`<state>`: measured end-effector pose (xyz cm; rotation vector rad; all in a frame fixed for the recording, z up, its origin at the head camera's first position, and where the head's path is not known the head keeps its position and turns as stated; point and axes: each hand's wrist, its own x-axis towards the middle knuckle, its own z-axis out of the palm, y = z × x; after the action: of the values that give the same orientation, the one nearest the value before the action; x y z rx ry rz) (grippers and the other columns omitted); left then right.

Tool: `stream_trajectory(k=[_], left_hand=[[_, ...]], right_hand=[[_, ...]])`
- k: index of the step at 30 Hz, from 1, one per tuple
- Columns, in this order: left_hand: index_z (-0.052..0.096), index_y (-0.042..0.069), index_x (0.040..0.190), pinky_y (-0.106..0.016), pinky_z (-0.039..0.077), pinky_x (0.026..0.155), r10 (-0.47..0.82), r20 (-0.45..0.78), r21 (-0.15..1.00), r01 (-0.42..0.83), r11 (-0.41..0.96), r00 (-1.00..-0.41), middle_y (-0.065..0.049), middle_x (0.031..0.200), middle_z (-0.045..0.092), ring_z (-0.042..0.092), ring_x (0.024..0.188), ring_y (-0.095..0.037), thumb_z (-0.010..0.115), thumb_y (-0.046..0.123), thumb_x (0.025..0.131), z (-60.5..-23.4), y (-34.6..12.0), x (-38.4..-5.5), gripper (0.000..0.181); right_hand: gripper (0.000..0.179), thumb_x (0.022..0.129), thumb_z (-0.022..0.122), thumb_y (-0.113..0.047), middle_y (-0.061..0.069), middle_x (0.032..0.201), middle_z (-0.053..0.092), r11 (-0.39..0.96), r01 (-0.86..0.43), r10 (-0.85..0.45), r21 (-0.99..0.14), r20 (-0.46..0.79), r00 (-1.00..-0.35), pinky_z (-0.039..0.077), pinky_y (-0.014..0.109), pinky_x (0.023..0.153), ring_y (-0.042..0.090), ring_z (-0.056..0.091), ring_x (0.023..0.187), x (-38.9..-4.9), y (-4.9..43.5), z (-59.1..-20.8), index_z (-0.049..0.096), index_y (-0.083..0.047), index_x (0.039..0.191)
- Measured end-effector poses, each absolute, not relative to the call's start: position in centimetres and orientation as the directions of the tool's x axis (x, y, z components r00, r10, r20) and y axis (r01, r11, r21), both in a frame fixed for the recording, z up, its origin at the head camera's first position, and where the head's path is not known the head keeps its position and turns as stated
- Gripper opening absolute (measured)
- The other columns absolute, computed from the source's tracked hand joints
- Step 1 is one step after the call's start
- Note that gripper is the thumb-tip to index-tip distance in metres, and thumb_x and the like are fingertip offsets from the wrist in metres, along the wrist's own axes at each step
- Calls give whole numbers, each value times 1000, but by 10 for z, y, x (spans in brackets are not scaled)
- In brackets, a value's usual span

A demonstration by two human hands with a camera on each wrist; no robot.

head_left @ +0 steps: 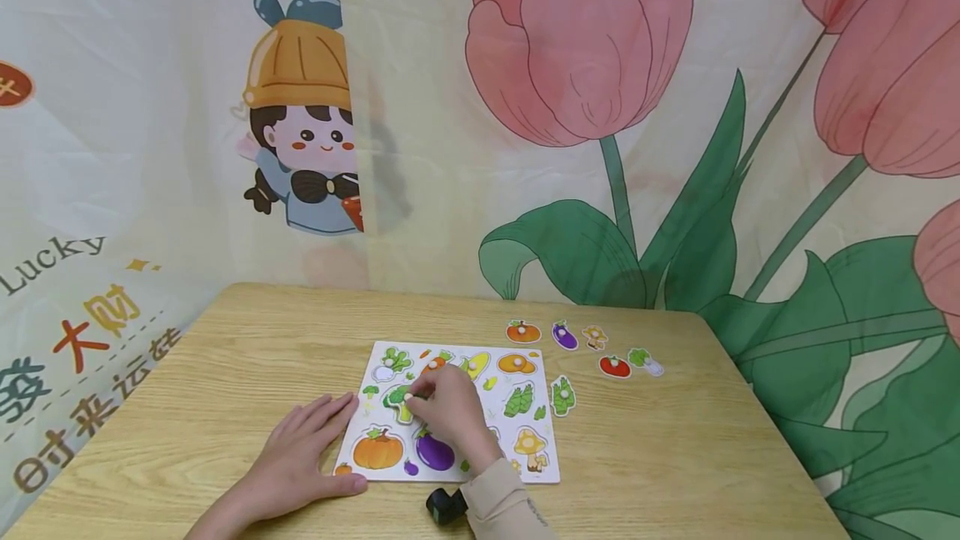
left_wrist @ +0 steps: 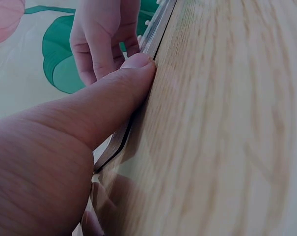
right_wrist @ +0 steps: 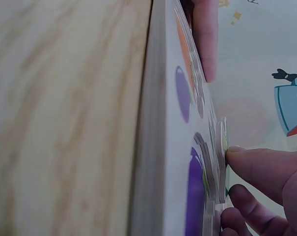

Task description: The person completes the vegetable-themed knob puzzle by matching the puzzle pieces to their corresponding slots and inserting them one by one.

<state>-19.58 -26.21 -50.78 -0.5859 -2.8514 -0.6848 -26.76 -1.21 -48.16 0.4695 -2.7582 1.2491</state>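
A white vegetable puzzle board (head_left: 465,476) lies flat on the table. My right hand (head_left: 453,407) is over its left middle part and pinches the knob of the broccoli piece (head_left: 395,397). In the right wrist view the thumb and fingers hold that thin piece (right_wrist: 223,162) close to the board face; whether it sits in its recess I cannot tell. My left hand (head_left: 300,457) lies at the board's left edge, fingers extended. Its thumb (left_wrist: 114,91) touches the board's near edge. Pumpkin (head_left: 378,449) and eggplant (head_left: 434,449) pictures show along the front row.
Right of the board lie a green leafy piece (head_left: 562,396), a tomato piece (head_left: 615,367) and a bok choy piece (head_left: 651,362). Behind it are pumpkin (head_left: 522,332), eggplant (head_left: 564,336) and mushroom pieces (head_left: 595,337). A printed curtain (head_left: 420,190) hangs behind the wooden table (head_left: 660,457).
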Motion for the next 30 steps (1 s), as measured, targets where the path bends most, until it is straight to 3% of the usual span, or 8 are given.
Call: stream_trajectory(k=[12, 30], left_hand=[[48, 9, 160, -72, 20, 118, 335, 239, 404, 407, 819, -911, -12, 166, 45, 32, 152, -46, 78, 76, 79, -506, -261, -195, 110], [48, 9, 161, -72, 20, 118, 334, 243, 402, 408, 820, -911, -12, 166, 44, 32, 152, -46, 78, 76, 79, -509, -261, -195, 110]], right_hand=[[6, 88, 86, -20, -10, 81, 63, 658, -318, -248, -682, 203, -947, 42, 21, 63, 2, 48, 71, -272, -20, -484, 82, -22, 85], [5, 89, 86, -19, -5, 87, 61, 605, -307, -251, -735, 189, -949, 41, 22, 68, 4, 47, 77, -273, -19, -490, 83, -22, 86]])
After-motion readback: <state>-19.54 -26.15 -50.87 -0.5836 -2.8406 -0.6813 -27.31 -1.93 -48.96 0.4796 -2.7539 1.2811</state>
